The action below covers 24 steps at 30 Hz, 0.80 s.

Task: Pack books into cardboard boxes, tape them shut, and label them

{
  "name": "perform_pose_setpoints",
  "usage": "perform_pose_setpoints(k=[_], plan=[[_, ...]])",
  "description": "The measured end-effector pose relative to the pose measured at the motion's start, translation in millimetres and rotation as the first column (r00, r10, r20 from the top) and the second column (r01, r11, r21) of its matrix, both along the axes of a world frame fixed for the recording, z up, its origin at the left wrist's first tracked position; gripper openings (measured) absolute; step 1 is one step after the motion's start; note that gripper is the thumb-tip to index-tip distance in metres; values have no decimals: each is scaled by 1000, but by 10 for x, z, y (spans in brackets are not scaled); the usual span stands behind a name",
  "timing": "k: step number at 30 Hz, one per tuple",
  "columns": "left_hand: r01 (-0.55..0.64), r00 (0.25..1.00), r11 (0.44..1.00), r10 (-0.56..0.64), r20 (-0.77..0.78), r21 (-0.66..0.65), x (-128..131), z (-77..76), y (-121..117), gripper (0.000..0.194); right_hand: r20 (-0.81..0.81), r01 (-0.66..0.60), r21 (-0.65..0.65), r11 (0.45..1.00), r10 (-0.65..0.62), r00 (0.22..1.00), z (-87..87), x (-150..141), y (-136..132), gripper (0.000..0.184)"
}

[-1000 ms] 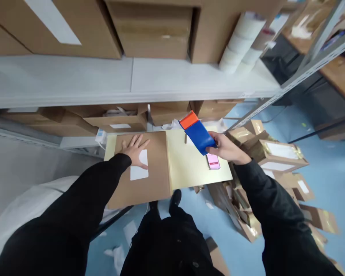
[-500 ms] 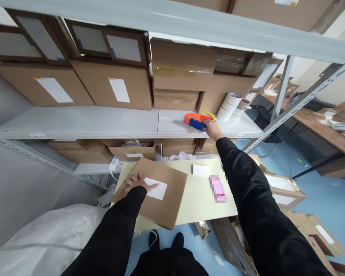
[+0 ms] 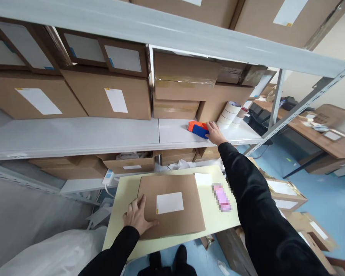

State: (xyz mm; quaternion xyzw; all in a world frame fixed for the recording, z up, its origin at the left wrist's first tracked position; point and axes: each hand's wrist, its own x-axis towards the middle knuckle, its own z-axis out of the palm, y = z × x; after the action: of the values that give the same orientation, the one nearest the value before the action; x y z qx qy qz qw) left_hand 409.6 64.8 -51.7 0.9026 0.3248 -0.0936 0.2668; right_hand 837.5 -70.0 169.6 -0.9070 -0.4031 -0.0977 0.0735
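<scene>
A flat cardboard box with a white label lies on the pale yellow table. My left hand rests at the box's left edge, thumb and fingers spread, touching its top. Up on the grey shelf sits an orange and blue tape dispenser. My right hand grips its right end, hiding that part. On the table, right of the box, are a white card-like piece and a pixelated pink phone.
Stacked white tape rolls stand just right of the dispenser, with large cardboard boxes behind on the shelf. A metal upright bounds the shelf's right side. More cartons lie on the floor at right.
My right hand has carried the tape dispenser from above the table up onto the shelf. The box has turned and shifted right, and my left hand has slid to its left edge.
</scene>
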Motion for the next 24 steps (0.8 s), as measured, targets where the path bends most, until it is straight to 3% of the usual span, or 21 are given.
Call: perform_pose_setpoints(k=[2, 4, 6, 8, 10, 12, 15, 19, 22, 24], plan=[[-53, 994, 994, 62, 93, -98, -53, -65, 2, 116, 60, -15, 124, 992, 8, 998, -44, -316, -161, 72], [-82, 968, 973, 129, 216, -216, -135, -151, 28, 121, 85, -31, 252, 967, 10, 996, -223, -747, -466, 74], [-103, 932, 938, 207, 297, -331, -253, -255, 77, 123, 1, 14, 322, 947, -15, 1000, -557, -1260, -897, 74], [-115, 920, 881, 269, 284, -460, -396, -362, 132, 122, -220, 75, 280, 957, -13, 975, -1007, -1787, -1378, 76], [-113, 928, 798, 297, 224, -592, -540, -448, 164, 118, -469, 178, 204, 963, -63, 881, -1491, -2245, -1799, 82], [-95, 936, 723, 298, 186, -684, -648, -495, 153, 110, -675, 255, 137, 957, -99, 732, -1917, -2585, -2063, 92], [-124, 925, 686, 341, 166, -717, -700, -491, 69, 100, -807, 223, 148, 964, -13, 590, -2330, -2881, -2121, 95], [-186, 881, 684, 434, 188, -706, -644, -405, -42, 91, -847, 275, 263, 925, 84, 526, -2464, -3026, -1930, 69], [-180, 848, 693, 469, 247, -698, -618, -290, -43, 87, -877, 345, 297, 890, 111, 467, -2326, -2974, -1856, 59], [-187, 823, 709, 490, 285, -680, -600, -177, -4, 86, -868, 345, 317, 883, 124, 481, -2134, -2843, -1816, 54]])
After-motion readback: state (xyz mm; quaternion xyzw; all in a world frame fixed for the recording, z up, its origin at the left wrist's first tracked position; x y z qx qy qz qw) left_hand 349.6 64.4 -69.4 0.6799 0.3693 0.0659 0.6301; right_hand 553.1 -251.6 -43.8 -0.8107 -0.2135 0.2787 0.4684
